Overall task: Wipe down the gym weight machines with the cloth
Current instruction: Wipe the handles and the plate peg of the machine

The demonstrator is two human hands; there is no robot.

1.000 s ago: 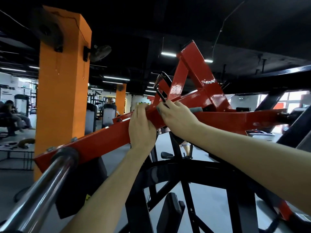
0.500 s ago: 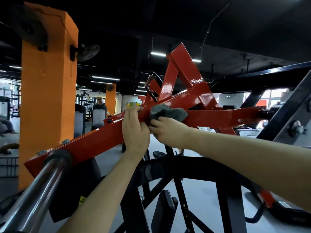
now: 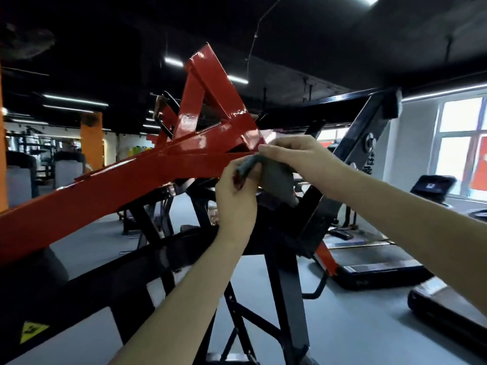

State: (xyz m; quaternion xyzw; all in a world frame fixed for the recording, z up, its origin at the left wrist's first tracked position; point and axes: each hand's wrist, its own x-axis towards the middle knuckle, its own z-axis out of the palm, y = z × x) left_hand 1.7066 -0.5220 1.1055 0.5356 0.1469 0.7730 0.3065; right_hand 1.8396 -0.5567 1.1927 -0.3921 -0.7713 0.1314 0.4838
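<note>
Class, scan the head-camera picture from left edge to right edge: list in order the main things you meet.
Orange square pillar → long glossy red steel machine arm → left hand → crumpled grey cloth → right hand → slanted black steel frame post → black treadmill → bright window.

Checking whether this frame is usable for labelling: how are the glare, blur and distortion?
Head view: ceiling lights glare off the glossy red arm; window blown out; ceiling nearly black; both hands and cloth slightly motion-soft; wide-angle bending toward the edges.
</note>
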